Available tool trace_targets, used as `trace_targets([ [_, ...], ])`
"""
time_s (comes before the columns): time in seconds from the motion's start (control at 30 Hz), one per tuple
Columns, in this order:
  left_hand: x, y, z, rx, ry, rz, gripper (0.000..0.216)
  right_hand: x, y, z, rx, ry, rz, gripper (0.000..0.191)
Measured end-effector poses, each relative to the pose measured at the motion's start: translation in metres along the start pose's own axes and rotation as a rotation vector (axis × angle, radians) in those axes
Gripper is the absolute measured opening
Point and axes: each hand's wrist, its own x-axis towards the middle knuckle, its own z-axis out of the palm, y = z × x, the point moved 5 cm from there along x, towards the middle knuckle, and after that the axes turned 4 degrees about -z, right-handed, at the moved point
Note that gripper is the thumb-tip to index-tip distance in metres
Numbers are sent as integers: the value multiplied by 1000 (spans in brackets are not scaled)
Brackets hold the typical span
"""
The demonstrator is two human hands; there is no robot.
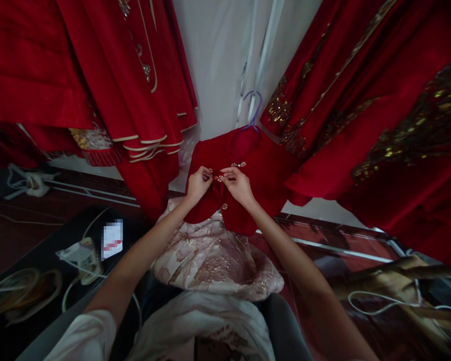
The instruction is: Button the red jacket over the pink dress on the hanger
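A small red jacket hangs on a blue hanger in front of me, with pearl-like clasp buttons down its front. My left hand pinches the left front edge of the jacket. My right hand pinches the right edge at the middle clasp. Both hands meet at that clasp, fingers closed on the fabric. Another clasp sits above and one lower down. A pale pink and gold brocade skirt hangs below the jacket.
Long red embroidered robes hang at the left and right. A white wall is behind. On the dark floor lie a white power strip, cables and a white tag.
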Motion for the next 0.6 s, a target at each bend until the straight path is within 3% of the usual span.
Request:
trace_targets([
  [0.17,7,-11,-1,-453,-28,-247,18,18,3,13,-103,4,-113,18],
  [0.3,6,-16,-2,-587,-45,-379,30,27,15,29,-161,14,-110,16],
  [0.6,8,-15,-3,-526,-62,-264,37,27,21,32,-133,60,-120,13],
])
